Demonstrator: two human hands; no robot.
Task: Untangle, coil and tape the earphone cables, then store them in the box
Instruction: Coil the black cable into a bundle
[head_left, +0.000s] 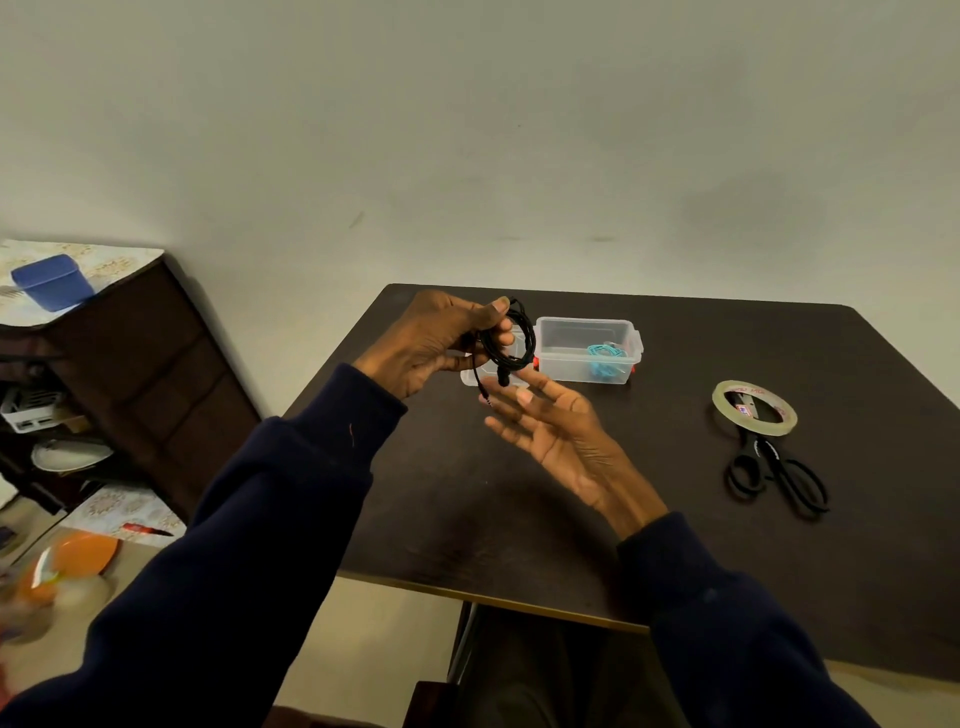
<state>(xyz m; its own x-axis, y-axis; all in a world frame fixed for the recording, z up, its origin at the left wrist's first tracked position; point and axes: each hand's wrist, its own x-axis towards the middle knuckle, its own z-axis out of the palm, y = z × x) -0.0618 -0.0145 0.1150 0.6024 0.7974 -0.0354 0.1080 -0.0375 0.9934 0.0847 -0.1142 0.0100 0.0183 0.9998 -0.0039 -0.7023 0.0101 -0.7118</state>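
Observation:
My left hand (434, 340) is raised over the dark table (649, 519) and pinches a coiled black earphone cable (511, 338) between thumb and fingers. The plug end dangles just below the coil. My right hand (561, 436) is open, palm up, right under the coil, fingertips near the hanging end. Behind the coil stands a clear plastic box (589, 332) holding a coiled turquoise earphone cable (605, 356). The box's clear lid (475, 376) lies to its left, partly hidden by my hands.
A roll of clear tape (753, 406) lies on the table's right side with black scissors (779, 467) just in front of it. At left, beyond the table's edge, stands a dark wooden cabinet (156, 374) with a blue container (52, 280) on top.

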